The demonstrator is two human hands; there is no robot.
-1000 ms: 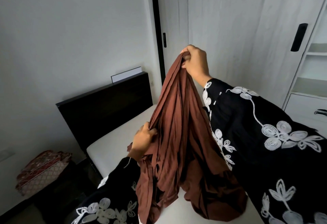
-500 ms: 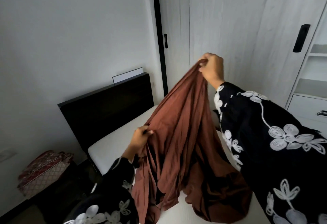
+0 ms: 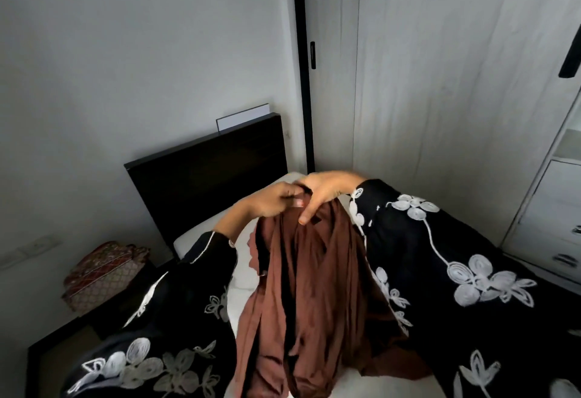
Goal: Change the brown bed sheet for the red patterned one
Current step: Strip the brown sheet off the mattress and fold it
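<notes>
Gripping the gathered top of the brown sheet (image 3: pixel 314 287), both hands meet just in front of the dark headboard (image 3: pixel 204 177), near its right end. The left hand (image 3: pixel 273 201) curls its fingers round the bunch from the headboard side. The right hand (image 3: pixel 323 191) closes over it from the other side, with one fingertip pressed down on the cloth. The two hands touch each other.

From that grip the brown sheet hangs in long folds and pools on the bare white mattress (image 3: pixel 191 235) below the headboard, hiding most of it. The black embroidered left sleeve (image 3: pixel 188 303) and right sleeve (image 3: pixel 456 303) flank the folds and cover still more of the bed.

The red patterned sheet (image 3: pixel 103 272) lies bundled on a low dark stand (image 3: pixel 132 290) left of the headboard, well apart from the hands, with a wall socket (image 3: pixel 34 246) further left. A white panel (image 3: pixel 242 116) pokes up behind the headboard's top edge. Right of the headboard rise a black post (image 3: pixel 301 83) and pale wardrobe doors (image 3: pixel 440 83), and beyond those stand white drawers (image 3: pixel 553 209).
</notes>
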